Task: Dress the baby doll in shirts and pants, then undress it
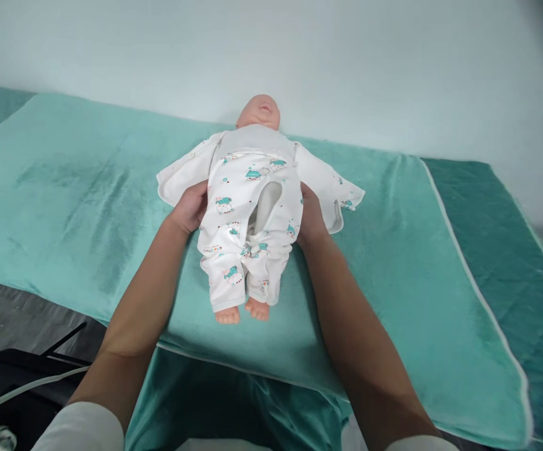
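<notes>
A baby doll (258, 113) lies on its back on a green cloth, its head by the wall and its bare feet toward me. It wears a white jacket (320, 175), spread out at both sides, and white patterned trousers (224, 207) with an opening at the crotch. My left hand (192, 207) is at the doll's left-hand side in view, its fingertips hidden behind the trousers. On the opposite side my right hand (311, 213) touches the trousers, its fingers partly tucked under them. Whether the fingers grip the cloth is hidden.
The green cloth (87, 188) covers a long bed against a pale wall. A darker green cover (501, 232) shows at the right. At the lower left are a black object (17, 382), a pale tube and a yellow item.
</notes>
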`<state>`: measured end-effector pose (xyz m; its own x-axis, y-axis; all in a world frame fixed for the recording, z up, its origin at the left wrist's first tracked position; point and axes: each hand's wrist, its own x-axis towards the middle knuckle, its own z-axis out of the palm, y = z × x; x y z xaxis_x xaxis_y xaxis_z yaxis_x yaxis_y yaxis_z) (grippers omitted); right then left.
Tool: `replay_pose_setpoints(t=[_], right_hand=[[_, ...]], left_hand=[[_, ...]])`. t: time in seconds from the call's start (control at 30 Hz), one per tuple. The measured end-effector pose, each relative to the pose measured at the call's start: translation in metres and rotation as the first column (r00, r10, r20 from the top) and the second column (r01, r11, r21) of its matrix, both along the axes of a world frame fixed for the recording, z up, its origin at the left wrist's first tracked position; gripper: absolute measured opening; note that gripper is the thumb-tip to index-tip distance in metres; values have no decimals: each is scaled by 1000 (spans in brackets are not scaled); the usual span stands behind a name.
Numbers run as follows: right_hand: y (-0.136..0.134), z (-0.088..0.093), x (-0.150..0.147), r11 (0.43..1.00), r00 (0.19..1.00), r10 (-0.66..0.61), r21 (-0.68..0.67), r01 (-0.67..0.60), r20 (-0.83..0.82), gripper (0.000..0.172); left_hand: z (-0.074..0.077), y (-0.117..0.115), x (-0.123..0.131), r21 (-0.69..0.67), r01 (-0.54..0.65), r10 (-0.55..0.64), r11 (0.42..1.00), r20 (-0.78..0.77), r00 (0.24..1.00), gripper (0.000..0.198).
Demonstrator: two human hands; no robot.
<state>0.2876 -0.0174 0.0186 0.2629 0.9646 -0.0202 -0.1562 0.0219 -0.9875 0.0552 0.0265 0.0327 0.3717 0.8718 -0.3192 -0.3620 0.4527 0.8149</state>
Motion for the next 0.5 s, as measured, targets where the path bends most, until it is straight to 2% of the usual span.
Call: replay_pose_setpoints(t=[0.37,0.5], right_hand=[[-3,4,-2,993,993,105,-51,-108,-59,35],[-5,6,-4,995,994,103,-12,-103,-39,34]], left_hand=[[1,-1,0,8,1,-1,1000,-9,1000,37],[0,-1,1,17,-10,11,1000,-36,999,31]])
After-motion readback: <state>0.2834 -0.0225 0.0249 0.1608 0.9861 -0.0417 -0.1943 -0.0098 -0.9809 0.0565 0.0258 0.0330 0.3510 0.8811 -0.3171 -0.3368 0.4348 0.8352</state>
